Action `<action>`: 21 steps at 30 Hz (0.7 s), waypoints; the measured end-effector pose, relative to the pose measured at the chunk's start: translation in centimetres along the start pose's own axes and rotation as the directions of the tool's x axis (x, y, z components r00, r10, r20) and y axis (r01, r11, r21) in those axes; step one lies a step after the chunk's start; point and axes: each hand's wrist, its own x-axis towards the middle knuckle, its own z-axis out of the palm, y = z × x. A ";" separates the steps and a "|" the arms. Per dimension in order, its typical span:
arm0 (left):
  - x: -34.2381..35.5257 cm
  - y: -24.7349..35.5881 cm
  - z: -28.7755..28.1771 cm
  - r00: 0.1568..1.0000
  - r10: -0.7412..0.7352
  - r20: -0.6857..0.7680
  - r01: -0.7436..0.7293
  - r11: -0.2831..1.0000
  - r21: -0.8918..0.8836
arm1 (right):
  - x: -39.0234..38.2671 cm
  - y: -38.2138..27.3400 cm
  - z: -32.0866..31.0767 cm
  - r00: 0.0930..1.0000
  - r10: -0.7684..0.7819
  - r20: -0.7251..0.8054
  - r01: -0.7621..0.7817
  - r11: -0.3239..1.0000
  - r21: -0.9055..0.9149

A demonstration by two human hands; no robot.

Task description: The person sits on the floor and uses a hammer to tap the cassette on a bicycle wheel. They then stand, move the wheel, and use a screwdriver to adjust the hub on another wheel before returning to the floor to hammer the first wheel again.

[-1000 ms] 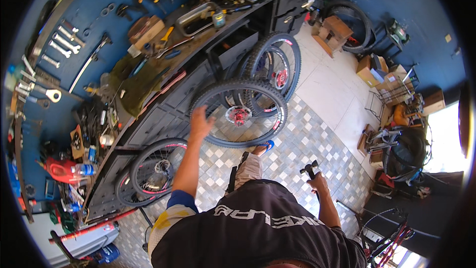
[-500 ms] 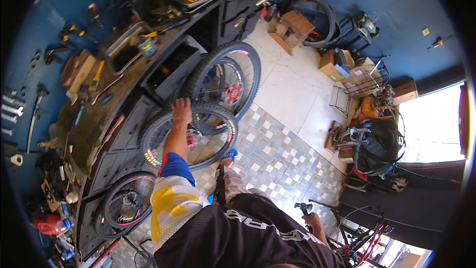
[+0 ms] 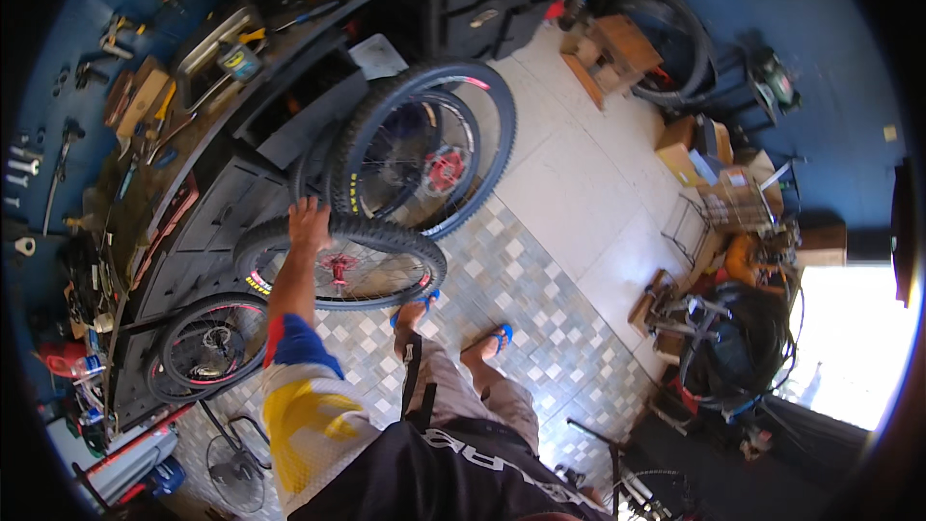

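My left hand (image 3: pixel 309 224) is on the top of the knobby black tyre of a bicycle wheel (image 3: pixel 386 235), its fingers bent over the tread. The wheel has a red hub and leans over the tiled floor beside the cabinets. Just past it, a larger bicycle wheel (image 3: pixel 502 135) with a red hub rests against the drawers, with more wheels behind. My right hand (image 3: pixel 592 496) shows only in small part at the lower edge, against my dark shirt. By it is the dark head of a hammer (image 3: pixel 569 474), which that hand holds.
A black cabinet bench (image 3: pixel 207 217) cluttered with tools runs along the left. Two smaller wheels (image 3: pixel 176 355) lean near its close end. Cardboard boxes (image 3: pixel 680 147), a wooden stand (image 3: pixel 622 48) and coiled black tyres (image 3: pixel 728 357) line the right side. My sandalled feet (image 3: pixel 494 340) stand on the tiles.
The wheel under my left hand has tipped and shifted left, now seen more edge-on. My right hand with the hammer has dropped toward the lower edge. The view has shifted.
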 end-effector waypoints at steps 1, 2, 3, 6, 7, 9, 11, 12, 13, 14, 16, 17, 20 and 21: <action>-2.3 0.4 -0.2 0.994 0.084 0.074 -0.086 0.996 0.031 | 0.8 2.5 -1.7 1.000 -0.020 0.022 0.021 0.999 -0.043; -5.0 1.7 -0.2 0.986 0.161 0.039 -0.163 0.985 0.050 | 2.2 5.2 -2.8 0.997 -0.061 0.045 0.066 0.993 -0.098; -7.7 3.4 -0.1 0.981 0.183 0.062 -0.186 0.981 0.052 | 3.8 7.8 -4.2 0.986 -0.138 0.096 0.154 0.973 -0.175; -13.3 8.6 2.4 0.913 0.154 0.378 -0.146 0.988 -0.051 | 8.7 12.5 -10.2 0.923 -0.329 0.199 0.384 0.808 -0.446; -14.4 11.0 1.4 0.899 0.169 0.405 -0.155 0.986 -0.065 | 10.9 11.4 -10.8 0.992 -0.019 0.128 0.074 0.896 -0.437; -16.3 13.4 -0.7 0.908 0.157 0.388 -0.197 0.978 0.066 | 12.9 5.3 -12.4 0.997 -0.003 -0.076 -0.014 0.974 -0.224; -17.6 16.8 -2.4 0.903 0.135 0.408 -0.182 0.980 0.078 | 11.6 -1.2 -15.5 0.979 -0.070 -0.194 0.059 0.996 -0.060; -17.6 19.2 -3.6 0.899 0.165 0.407 -0.202 0.978 0.051 | 10.8 -2.7 -17.3 0.964 -0.137 -0.227 0.135 0.991 -0.025; -17.7 21.4 -4.1 0.885 0.204 0.419 -0.227 0.974 0.006 | 11.9 -3.0 -18.7 0.942 -0.170 -0.289 0.147 0.984 -0.099; -17.7 23.3 -4.9 0.890 0.229 0.395 -0.221 0.973 -0.065 | 12.2 -4.3 -20.4 0.937 -0.192 -0.291 0.178 0.981 -0.075; -17.0 26.8 -7.6 0.927 0.226 0.301 -0.191 0.971 -0.141 | 13.3 -8.1 -23.8 0.929 -0.229 -0.292 0.226 0.973 -0.045; -16.6 28.3 -8.9 0.943 0.217 0.253 -0.175 0.968 -0.179 | 13.7 -10.0 -25.6 0.925 -0.243 -0.291 0.241 0.969 -0.043; -13.6 31.6 -12.2 0.971 0.165 0.173 -0.110 0.951 -0.290 | 16.0 -14.8 -30.8 0.909 -0.306 -0.282 0.298 0.952 -0.072; -12.1 32.7 -13.2 0.974 0.143 0.175 -0.080 0.942 -0.327 | 16.9 -16.4 -32.5 0.904 -0.327 -0.276 0.316 0.945 -0.087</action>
